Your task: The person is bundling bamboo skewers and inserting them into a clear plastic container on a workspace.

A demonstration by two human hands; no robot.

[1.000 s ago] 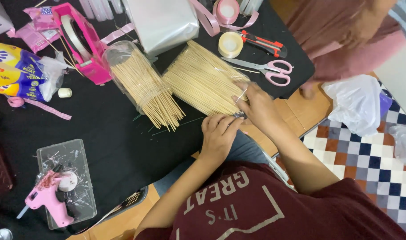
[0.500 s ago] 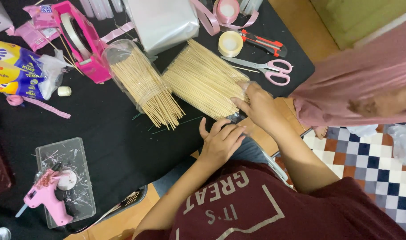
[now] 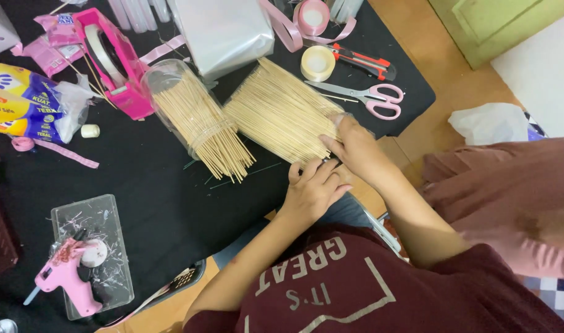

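In the head view, the right hand point(image 3: 356, 151) is laid on the near end of a fanned bundle of bamboo skewers point(image 3: 282, 114) on the black table point(image 3: 146, 203), its fingers closed on a few sticks. The left hand point(image 3: 312, 191) is curled just beside it, nothing visibly gripped. A stick is judged as being picked out; a steady pull along its length is called for next

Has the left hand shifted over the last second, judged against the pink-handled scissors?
No, barely. The left hand stays at the table's near edge by the flat bundle of skewers, below-left of the scissors, as before.
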